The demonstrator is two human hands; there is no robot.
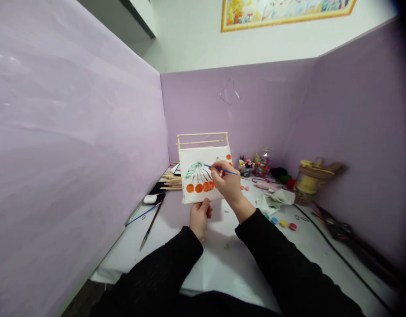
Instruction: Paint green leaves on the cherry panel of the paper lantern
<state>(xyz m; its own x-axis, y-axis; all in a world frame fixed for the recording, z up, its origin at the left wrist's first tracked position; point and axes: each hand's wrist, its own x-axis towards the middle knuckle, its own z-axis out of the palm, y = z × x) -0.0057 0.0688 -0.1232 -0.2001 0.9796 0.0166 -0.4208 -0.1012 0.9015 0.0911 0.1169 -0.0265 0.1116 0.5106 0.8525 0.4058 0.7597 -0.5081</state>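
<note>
My left hand [200, 216] pinches the lower edge of a white cloth panel [198, 158] stretched on a light wooden stick frame [203, 137], holding it up above the table. The panel carries a green fan shape, dark stems and a row of orange dots [199, 187]. Closed around a thin blue paintbrush [232, 171], my right hand [226, 180] has the brush end against the panel's face. Both forearms are in black sleeves.
Lilac partition walls [74, 145] enclose a white table [229, 259]. At left lie a white earbud case [150, 199], loose brushes [149, 226] and wooden sticks [171, 180]. At right sit a crumpled cloth [274, 200], small paint pots [283, 223], a bead jar [262, 166], a yellow-lidded container [309, 181] and a black cable [334, 252].
</note>
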